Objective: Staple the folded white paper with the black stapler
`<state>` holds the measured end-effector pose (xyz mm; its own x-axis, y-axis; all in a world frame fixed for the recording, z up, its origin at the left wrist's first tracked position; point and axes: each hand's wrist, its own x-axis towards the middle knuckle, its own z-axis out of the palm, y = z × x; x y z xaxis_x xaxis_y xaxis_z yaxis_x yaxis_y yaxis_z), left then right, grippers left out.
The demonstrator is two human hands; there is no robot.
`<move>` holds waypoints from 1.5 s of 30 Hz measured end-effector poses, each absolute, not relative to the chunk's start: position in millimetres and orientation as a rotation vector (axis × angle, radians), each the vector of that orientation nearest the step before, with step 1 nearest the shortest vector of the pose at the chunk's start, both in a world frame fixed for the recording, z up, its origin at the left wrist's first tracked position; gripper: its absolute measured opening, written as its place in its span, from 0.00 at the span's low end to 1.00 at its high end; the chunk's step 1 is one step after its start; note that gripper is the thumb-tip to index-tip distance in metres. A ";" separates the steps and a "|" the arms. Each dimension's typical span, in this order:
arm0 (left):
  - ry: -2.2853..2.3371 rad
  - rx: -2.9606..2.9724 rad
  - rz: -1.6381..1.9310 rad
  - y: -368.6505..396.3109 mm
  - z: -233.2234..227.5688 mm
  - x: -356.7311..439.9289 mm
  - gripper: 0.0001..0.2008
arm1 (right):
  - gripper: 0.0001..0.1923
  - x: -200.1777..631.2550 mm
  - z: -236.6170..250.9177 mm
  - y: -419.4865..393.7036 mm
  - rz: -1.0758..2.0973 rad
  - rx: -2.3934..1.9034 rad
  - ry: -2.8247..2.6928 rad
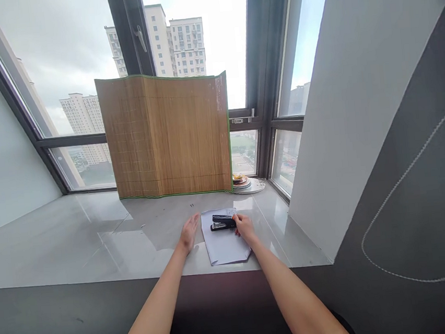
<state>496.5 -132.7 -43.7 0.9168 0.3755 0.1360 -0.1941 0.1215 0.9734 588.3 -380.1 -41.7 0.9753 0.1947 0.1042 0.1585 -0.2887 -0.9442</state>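
A black stapler [222,222] lies sideways over the upper part of a stack of white paper [226,248]. My right hand [244,228] grips the stapler's right end, its fingers closed round it. The stapler's jaw end points left. At the paper's upper left edge is my left hand [190,231], fingers stretched out and holding nothing. I cannot tell whether it touches the paper. The sheets lie on the pale tiled window sill [135,243], close to its front edge.
A bamboo mat [172,135] stands upright against the window behind the paper. Beside its right end is a pile of plates [248,184]. A white wall [330,99] slants up on the right, with a hanging cord [400,178] in front of the dark wall.
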 end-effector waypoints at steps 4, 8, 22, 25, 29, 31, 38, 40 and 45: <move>0.262 1.210 0.368 -120.0 -41.2 498.7 0.23 | 0.21 587.9 -41.5 -381.2 0.034 -1.892 -0.262; 0.299 1.171 0.379 -125.8 -41.7 499.2 0.23 | 0.21 588.9 -41.4 -380.4 0.030 -1.889 -0.264; 0.158 1.437 0.390 -145.1 -46.2 493.3 0.30 | 0.28 584.1 -41.7 -385.7 0.053 -1.804 -0.397; -0.047 1.417 0.304 -146.5 -41.3 485.9 0.37 | 0.29 585.3 -45.5 -388.3 -0.102 -1.839 -0.568; -0.169 1.257 0.237 -148.1 -33.3 479.4 0.46 | 0.21 585.6 -49.6 -392.7 -0.205 -1.885 -0.641; -0.144 1.177 0.214 -148.5 -28.4 477.1 0.49 | 0.20 585.3 -50.7 -393.2 -0.224 -1.939 -0.680; -0.079 0.906 0.179 -144.5 -12.0 470.4 0.61 | 0.15 582.6 -55.9 -385.8 -0.229 -2.027 -0.814; -0.057 0.839 0.164 -141.5 -11.0 470.7 0.63 | 0.14 580.5 -55.8 -385.7 -0.232 -2.019 -0.858; -0.002 0.729 0.079 -134.8 -14.2 473.7 0.59 | 0.15 573.5 -52.7 -388.7 -0.373 -2.032 -0.815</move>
